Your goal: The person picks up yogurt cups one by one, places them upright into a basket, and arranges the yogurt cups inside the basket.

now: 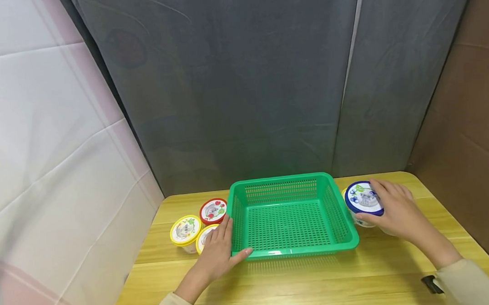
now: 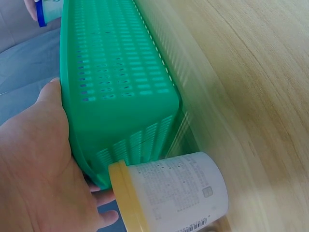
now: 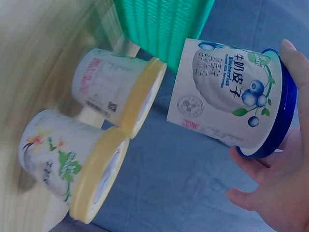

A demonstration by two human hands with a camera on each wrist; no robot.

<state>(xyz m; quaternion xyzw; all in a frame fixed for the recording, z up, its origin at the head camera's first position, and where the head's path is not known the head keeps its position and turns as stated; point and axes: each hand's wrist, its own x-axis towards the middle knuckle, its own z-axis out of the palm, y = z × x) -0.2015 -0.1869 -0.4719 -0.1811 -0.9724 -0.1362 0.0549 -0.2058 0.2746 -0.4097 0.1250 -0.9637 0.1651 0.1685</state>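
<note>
Gripping a round white plastic cup with a dark blue lid (image 1: pixel 363 198), the right hand (image 1: pixel 396 212) curls its fingers and thumb round the lid's rim; the right wrist view shows the blueberry print on the cup's smooth tapered side (image 3: pixel 227 99) and that it is lifted clear of the bench. It sits just right of the green plastic mesh basket (image 1: pixel 291 249), near that basket's far right corner. Two more white cups with yellow lids (image 3: pixel 118 94) stand beside it in the right wrist view, one touching the other at the lid rims; from the head view they are almost wholly hidden behind the hand and the blue-lidded cup.

The left hand (image 1: pixel 220 253) lies with fingers straight and spread, its thumb pressed along the basket's near left corner and its palm on the light wooden bench (image 1: pixel 299 282). The basket is rectangular, with slotted walls, a perforated floor and a smooth rolled rim (image 2: pixel 65 58).

Left of the basket stand three round cups close together: a red-lidded cup (image 1: pixel 212 210) farthest, a yellow-lidded cup (image 1: pixel 185 229) to its left and nearer, and a second yellow-lidded cup (image 1: pixel 203 238) partly under the left hand's fingers. The left wrist view shows that last cup's printed white side (image 2: pixel 178 195) just beside the basket wall.

A grey cloth backdrop (image 1: pixel 245 79) hangs behind the bench.
</note>
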